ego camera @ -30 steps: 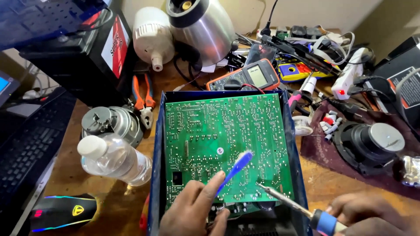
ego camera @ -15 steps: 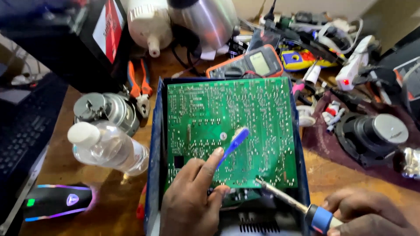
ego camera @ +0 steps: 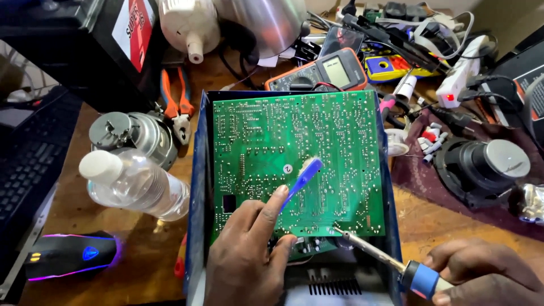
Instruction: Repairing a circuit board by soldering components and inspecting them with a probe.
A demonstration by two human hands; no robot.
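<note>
Blue toothbrush [ego camera: 300,180] is gripped by the left hand [ego camera: 249,255], bristles at one o'clock on the green circuit board [ego camera: 294,153]; a soldering iron [ego camera: 385,258] is clasped by the right hand [ego camera: 481,275] over a cluttered wooden table [ego camera: 442,218].

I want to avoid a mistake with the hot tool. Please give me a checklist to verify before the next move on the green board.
1. Soldering iron gripped by right hand on its blue handle: ok.
2. Iron tip rests at the lower edge of the green circuit board: ok.
3. Left hand holds the blue brush, bristles on the board: ok.
4. Left fingers apart from the iron tip: ok, but close.
5. Tip temperature: cannot tell.
6. Water bottle lies beside the blue case, cap on: ok.
</note>
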